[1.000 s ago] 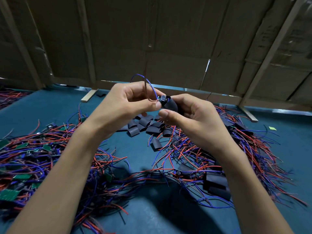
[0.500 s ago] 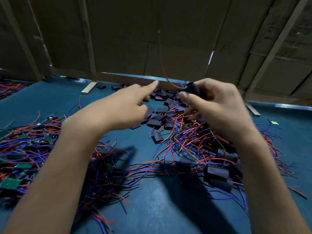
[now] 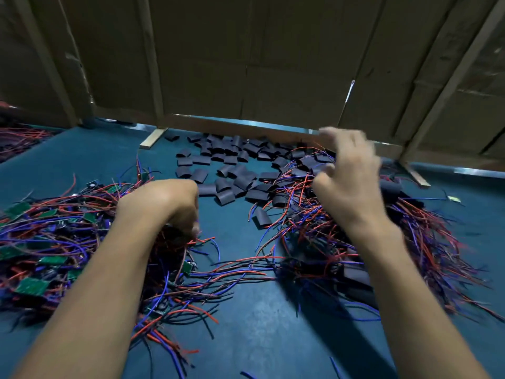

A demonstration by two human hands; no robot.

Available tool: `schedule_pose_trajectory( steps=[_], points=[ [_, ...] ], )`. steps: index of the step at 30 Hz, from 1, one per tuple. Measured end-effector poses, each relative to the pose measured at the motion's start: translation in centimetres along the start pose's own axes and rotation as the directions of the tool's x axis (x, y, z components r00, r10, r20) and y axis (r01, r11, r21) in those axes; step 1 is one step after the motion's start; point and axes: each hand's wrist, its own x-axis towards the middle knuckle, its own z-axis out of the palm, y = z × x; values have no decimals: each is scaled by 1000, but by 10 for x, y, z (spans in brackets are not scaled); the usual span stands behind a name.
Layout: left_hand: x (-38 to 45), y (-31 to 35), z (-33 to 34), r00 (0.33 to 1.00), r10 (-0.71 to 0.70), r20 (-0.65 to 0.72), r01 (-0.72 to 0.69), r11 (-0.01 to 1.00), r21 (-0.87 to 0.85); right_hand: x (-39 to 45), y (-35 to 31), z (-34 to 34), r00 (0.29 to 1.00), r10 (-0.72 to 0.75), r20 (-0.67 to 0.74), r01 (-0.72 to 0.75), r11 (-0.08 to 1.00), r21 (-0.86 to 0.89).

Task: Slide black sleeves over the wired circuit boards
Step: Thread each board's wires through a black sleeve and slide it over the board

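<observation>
L hand (image 3: 164,206) fingers curled down into bare-board wire pile (image 3: 52,242), grip unclear | R hand (image 3: 347,181) blurred, fingers loose, holding nothing, over sleeved pile (image 3: 355,255) | loose black sleeves (image 3: 232,170) betw/beyond both hands

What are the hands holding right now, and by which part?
The right hand hangs blurred above the sleeved pile with loosely spread fingers, holding nothing visible. The left hand curls down into the unsleeved wired boards; whether it grips anything cannot be told.
</observation>
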Motion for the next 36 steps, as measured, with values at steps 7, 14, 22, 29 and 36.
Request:
schedule_pose_trajectory(
  steps=[7, 14, 22, 29, 36],
  points=[
    [-19, 11, -25, 938, 255, -237, -336, 840, -426, -37, -6, 86, 839, 97, 536, 15, 979, -201],
    [-47, 26, -45, 717, 267, -644, -658, 563, -500, -28, 6, 84, 894, 120, 432, -114, 993, -40],
    [-51, 22, -50, 614, 82, -785, -761, 322, -563, 3, 0, 3, 815, -24, 578, -531, 368, 763],
    [-52, 33, -48, 628, 14, -778, -719, 393, -574, -5, -24, -26, 659, -416, 627, -614, 183, 768],
    [-54, 39, -46, 613, 53, -788, -722, 444, -531, -8, -32, -21, 699, -435, 567, -585, 108, 804]
  ],
)
